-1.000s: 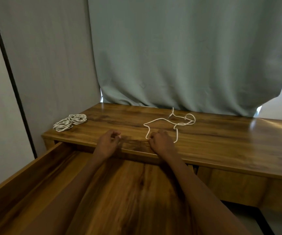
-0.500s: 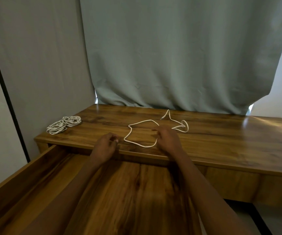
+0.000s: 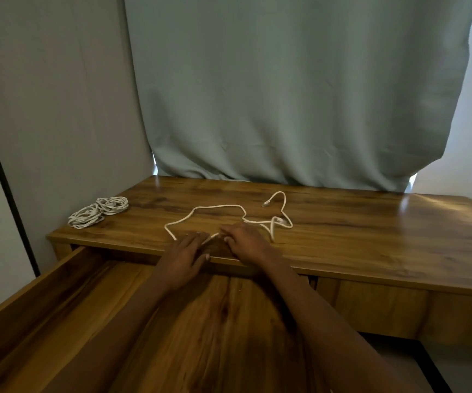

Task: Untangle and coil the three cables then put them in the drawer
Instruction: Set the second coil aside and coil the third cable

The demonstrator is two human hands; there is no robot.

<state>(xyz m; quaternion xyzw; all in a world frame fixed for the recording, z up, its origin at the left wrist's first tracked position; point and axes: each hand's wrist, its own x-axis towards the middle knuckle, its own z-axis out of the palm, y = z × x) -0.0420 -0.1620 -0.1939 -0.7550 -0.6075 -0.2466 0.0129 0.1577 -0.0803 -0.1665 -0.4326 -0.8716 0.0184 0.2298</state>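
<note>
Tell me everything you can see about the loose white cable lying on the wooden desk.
The loose white cable is thin, looks braided or cord-like, and lies uncoiled in an irregular open loop on the brown wooden desk top, near its front edge. One end with a small plug points toward the curtain; a second plug lies where the strands cross at the right. The left hand rests flat on the near strand, and the fingertips of the right hand touch it too. It lies apart from the two coiled bundles.
</note>
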